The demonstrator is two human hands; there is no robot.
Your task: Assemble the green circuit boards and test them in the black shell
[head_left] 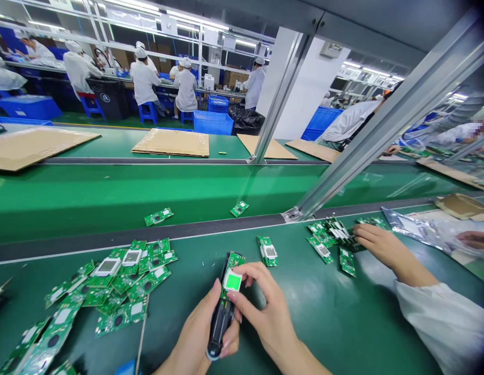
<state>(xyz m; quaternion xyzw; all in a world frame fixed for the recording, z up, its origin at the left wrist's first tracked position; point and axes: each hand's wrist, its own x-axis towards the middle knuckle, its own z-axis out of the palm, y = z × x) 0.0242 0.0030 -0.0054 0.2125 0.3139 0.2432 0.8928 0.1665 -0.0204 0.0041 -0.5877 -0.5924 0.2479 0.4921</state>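
My left hand (202,325) is wrapped round a long black plastic housing (220,325), held tilted above the green bench. A green circuit board (236,259) lies in the upper end of the housing. On that board sits a small white-framed display (233,282), its screen lit bright green. My right hand (267,310) pinches the display's right edge between thumb and fingers. Just beyond my hands, a single circuit board with a grey screen (269,251) lies on the bench. To the left spreads a loose pile of circuit boards (126,284).
A co-worker's hand (376,242) reaches to another cluster of boards (323,250) at right. Two boards lie on the green conveyor belt (109,192). A metal post (343,156) slants up from the bench edge. Cardboard sheets (171,142) lie beyond the belt.
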